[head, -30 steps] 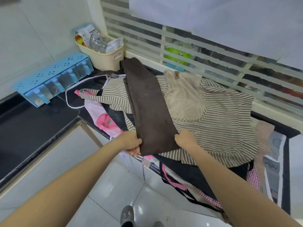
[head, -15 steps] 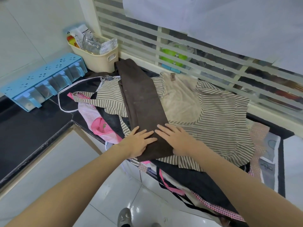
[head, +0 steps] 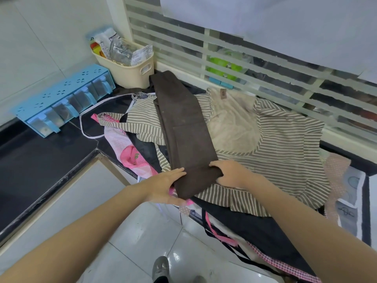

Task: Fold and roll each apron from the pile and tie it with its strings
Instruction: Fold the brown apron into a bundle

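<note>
here we stand at the start of the rolling step: the brown apron (head: 184,127) is already folded into a long narrow strip, and its near end is being taken up to begin the roll. nearest us, the left hand (head: 163,185) grasps the strip's near left corner, its fingers lying along the top of the cloth and the thumb side tucked beneath the edge. just beside it, the right hand (head: 229,173) clenches round the near right edge, fingers curled over the cloth, which bunches under them. in our judgement the next move calls for both hands to turn this end over evenly and keep the edges aligned, so that the roll runs straight towards the far end. the strip lies on the striped apron (head: 281,144), topmost of the pile on the black counter (head: 30,158). farther off, the strip's far end nearly reaches the cream basket (head: 130,73), with the blue spice rack (head: 61,99) to its left.
</note>
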Demonstrator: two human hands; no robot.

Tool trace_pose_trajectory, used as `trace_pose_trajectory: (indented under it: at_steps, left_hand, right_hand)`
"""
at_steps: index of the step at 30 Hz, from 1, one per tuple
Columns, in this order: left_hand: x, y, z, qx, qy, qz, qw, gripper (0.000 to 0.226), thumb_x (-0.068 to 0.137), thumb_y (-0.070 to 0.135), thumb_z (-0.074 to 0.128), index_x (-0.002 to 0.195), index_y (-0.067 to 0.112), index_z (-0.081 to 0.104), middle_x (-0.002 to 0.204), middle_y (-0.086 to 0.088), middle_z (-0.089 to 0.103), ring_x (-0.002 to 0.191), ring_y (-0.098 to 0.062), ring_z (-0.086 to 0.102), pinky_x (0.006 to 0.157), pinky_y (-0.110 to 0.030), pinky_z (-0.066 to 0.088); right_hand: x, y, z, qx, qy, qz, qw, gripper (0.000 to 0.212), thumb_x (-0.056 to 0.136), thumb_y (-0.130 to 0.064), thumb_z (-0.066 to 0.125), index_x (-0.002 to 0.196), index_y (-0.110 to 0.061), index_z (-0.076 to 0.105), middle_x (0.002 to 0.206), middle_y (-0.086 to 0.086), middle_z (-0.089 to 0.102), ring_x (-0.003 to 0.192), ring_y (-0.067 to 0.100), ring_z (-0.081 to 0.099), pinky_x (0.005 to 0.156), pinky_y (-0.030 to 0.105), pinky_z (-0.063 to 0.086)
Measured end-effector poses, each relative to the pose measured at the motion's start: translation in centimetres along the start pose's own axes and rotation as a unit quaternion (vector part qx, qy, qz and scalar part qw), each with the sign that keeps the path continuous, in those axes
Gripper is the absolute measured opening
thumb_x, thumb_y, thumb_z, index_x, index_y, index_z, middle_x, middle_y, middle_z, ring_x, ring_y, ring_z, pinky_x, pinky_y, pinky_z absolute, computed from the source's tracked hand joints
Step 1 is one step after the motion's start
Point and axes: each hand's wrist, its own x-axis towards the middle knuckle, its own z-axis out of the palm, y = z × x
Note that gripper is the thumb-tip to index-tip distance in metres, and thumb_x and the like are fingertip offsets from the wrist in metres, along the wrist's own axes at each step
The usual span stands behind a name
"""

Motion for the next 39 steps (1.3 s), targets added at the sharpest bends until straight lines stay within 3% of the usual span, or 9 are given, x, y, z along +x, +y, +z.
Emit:
trace_pose_trajectory:
  at_steps: [7,10,13,20,25,28,31,36,39]
  left_hand:
    - [1.4,-0.7,-0.3,-0.114,0.172,-0.052,0.977,0.027,0.091,0.007,0.056,0.113,0.019,0.066,0.092,-0.002,0.068,0.077,-0.012,0.059,0.063,-0.011,0.041]
    - [1.7,-1.7,-0.7,-0.238,0.163,-0.095,0.953,0.019,0.095,0.009,0.052,0.089,0.017,0.069,0.078,-0.008,0.063,0.073,-0.014,0.05,0.074,-0.026,0.044]
    - [1.6,-2.2,-1.0,-0.372,0.158,-0.124,0.906,0.025,0.097,0.015,0.049,0.089,-0.003,0.063,0.083,-0.01,0.056,0.079,-0.019,0.051,0.08,-0.033,0.04]
    - [0.3,-0.5,-2.0,-0.551,0.141,-0.216,0.794,0.037,0.098,0.042,0.041,0.099,0.013,0.063,0.088,-0.007,0.068,0.067,-0.017,0.065,0.059,-0.021,0.051]
    - [1.2,-0.1,-0.8,-0.266,0.216,-0.282,0.896,0.048,0.096,0.041,0.048,0.058,0.01,0.05,0.07,-0.009,0.054,0.074,-0.026,0.051,0.063,-0.028,0.035]
    - [1.6,-0.7,-0.6,-0.28,0.19,-0.304,0.891,0.048,0.095,0.036,0.051,0.057,0.007,0.047,0.062,-0.006,0.049,0.075,-0.026,0.051,0.057,-0.029,0.036]
    - [1.4,-0.9,-1.7,-0.368,0.16,-0.312,0.861,0.041,0.093,0.039,0.054,0.074,0.003,0.057,0.074,-0.01,0.059,0.061,-0.022,0.058,0.057,-0.024,0.046]
    - [0.8,-1.3,-2.5,-0.313,0.081,-0.32,0.891,0.039,0.095,0.035,0.052,0.067,0.007,0.055,0.048,0.0,0.062,0.044,-0.014,0.062,0.055,-0.021,0.048]
    - [0.8,-1.1,-2.9,-0.014,0.191,-0.302,0.934,0.037,0.091,0.043,0.054,0.074,0.01,0.053,0.071,-0.005,0.061,0.078,-0.027,0.063,0.063,-0.03,0.043]
  right_hand:
    - [-0.1,1.0,-1.7,0.294,0.039,0.054,0.953,0.024,0.08,0.0,0.066,0.104,-0.005,0.066,0.1,0.006,0.067,0.091,0.016,0.063,0.076,0.019,0.047]
    - [-0.6,0.9,-1.6,0.409,0.031,0.066,0.91,0.031,0.081,0.015,0.061,0.11,0.003,0.058,0.095,0.006,0.067,0.074,-0.001,0.064,0.062,0.007,0.047]
    - [-0.4,0.4,-1.3,0.415,0.037,0.091,0.904,0.029,0.089,0.005,0.057,0.117,0.002,0.058,0.09,0.008,0.066,0.07,0.003,0.058,0.054,0.007,0.044]
    - [1.2,-1.1,-0.2,0.294,0.077,0.147,0.941,0.031,0.1,-0.021,0.044,0.079,0.0,0.052,0.06,0.011,0.046,0.039,0.017,0.045,0.04,0.021,0.036]
    - [1.6,-2.6,1.3,0.186,0.084,0.159,0.966,0.045,0.102,-0.026,0.036,0.059,-0.013,0.036,0.054,0.002,0.041,0.042,0.01,0.05,0.064,0.032,0.036]
    - [1.4,-3.1,1.4,0.148,0.106,0.17,0.969,0.048,0.103,-0.029,0.034,0.056,-0.015,0.031,0.055,0.001,0.038,0.064,0.023,0.047,0.063,0.029,0.032]
    - [1.3,-3.1,1.5,0.154,0.097,0.183,0.966,0.048,0.103,-0.033,0.032,0.059,-0.014,0.035,0.052,0.003,0.043,0.045,0.021,0.049,0.048,0.028,0.035]
    - [1.7,-3.4,1.7,0.1,0.059,0.211,0.971,0.045,0.103,-0.036,0.025,0.065,-0.014,0.035,0.057,0.003,0.046,0.042,0.017,0.05,0.045,0.024,0.034]
    - [1.7,-3.8,1.6,0.105,0.031,0.228,0.967,0.043,0.103,-0.036,0.025,0.099,-0.003,0.053,0.087,0.015,0.063,0.04,0.017,0.05,0.043,0.025,0.034]
